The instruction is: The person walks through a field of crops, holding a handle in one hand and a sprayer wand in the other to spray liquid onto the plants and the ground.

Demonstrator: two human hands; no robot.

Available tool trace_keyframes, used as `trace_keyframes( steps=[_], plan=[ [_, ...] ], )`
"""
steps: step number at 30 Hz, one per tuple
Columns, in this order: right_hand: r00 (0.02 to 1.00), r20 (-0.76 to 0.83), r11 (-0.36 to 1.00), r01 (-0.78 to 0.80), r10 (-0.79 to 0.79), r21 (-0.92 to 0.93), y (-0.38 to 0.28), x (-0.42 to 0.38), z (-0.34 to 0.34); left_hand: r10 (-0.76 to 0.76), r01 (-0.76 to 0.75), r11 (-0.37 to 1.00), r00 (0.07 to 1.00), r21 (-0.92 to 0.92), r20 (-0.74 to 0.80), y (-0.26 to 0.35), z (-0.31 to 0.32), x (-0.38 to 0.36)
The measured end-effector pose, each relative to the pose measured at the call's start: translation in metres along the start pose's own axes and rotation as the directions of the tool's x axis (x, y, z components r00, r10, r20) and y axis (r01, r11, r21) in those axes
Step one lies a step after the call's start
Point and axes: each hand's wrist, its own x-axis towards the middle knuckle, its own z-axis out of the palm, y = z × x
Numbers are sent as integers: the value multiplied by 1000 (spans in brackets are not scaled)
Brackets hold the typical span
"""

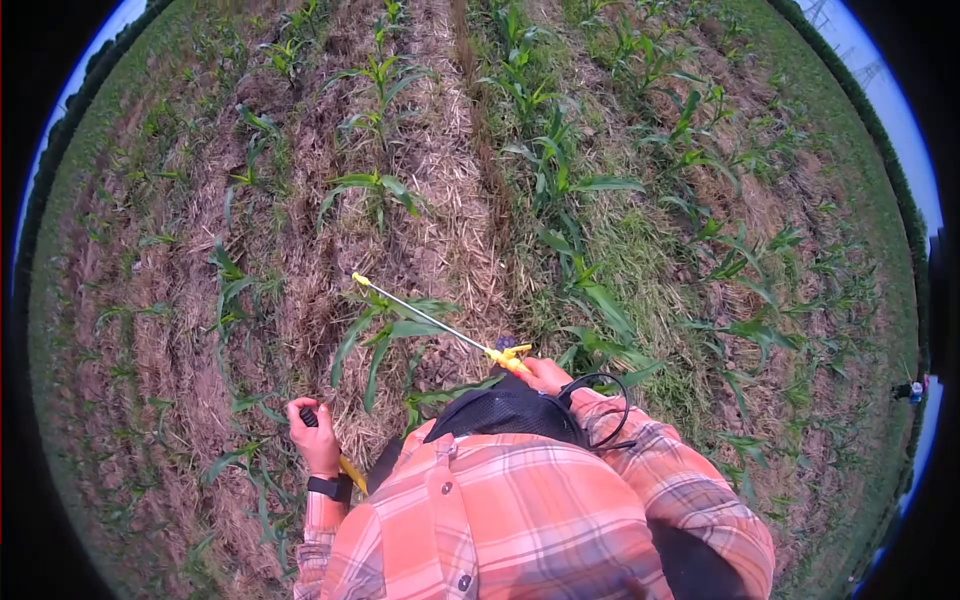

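Note:
My right hand (546, 375) is closed around the yellow handle of a spray wand (430, 320). Its thin metal tube slants up and left to a yellow nozzle (361, 279), above the leaves of a young corn plant (380, 345). A black hose (627, 400) loops beside my right wrist. Low on the left, my left hand (315, 437) is wrapped round the black grip of a lever (310, 416). A yellow bar (353, 474) shows behind that wrist, probably part of the same lever. A dark mesh cap brim (510, 412) covers part of the view below the wand.
Rows of young corn plants (378, 185) run away from me, with dry straw (450, 200) and soil between them. Green grass (640, 260) grows thickly along the row on the right. Another person (912, 390) stands far off at the right edge.

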Motion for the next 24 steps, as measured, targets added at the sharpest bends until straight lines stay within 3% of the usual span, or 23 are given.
trace_keyframes(
  steps=[2, 4, 6, 10, 11, 12, 14, 16, 18, 20, 24],
  plan=[
    [989, -122, 997, -81, 82, 14, 9, 7, -14, 104, -103, 994, 994, 41, -27, 4, 13, 10],
    [982, -169, 997, -82, 80, -2, 28, 17, -26, 92, -91, 994, 996, 56, -16, 22, 25, 20],
    [943, -311, 993, -106, 114, 43, 44, 23, -38, 90, -90, 995, 996, 47, 11, 36, 38, 31],
    [862, -441, 968, -223, 251, 113, 58, 29, -73, 110, -113, 992, 993, 63, 42, 56, 65, 52],
    [852, -380, 924, -270, 360, 270, 51, 26, -89, 135, -138, 988, 990, 71, 49, 62, 70, 56],
    [817, -468, 939, -251, 336, 235, 60, 32, -94, 158, -162, 984, 986, 79, 55, 69, 76, 60],
    [784, -456, 884, -242, 422, 400, 79, 32, -108, 167, -171, 982, 984, 75, 64, 82, 87, 67],
    [733, -534, 880, -187, 422, 437, 94, 36, -120, 170, -175, 982, 983, 74, 73, 93, 96, 72],
    [709, -446, 726, -136, 546, 674, 104, 33, -134, 178, -183, 980, 981, 79, 77, 103, 106, 77],
    [668, -396, 611, -111, 630, 784, 110, 29, -148, 189, -196, 977, 978, 81, 86, 110, 115, 80],
    [548, -466, 552, 8, 695, 834, 131, 25, -166, 194, -203, 976, 975, 79, 113, 112, 127, 89]
  ],
)
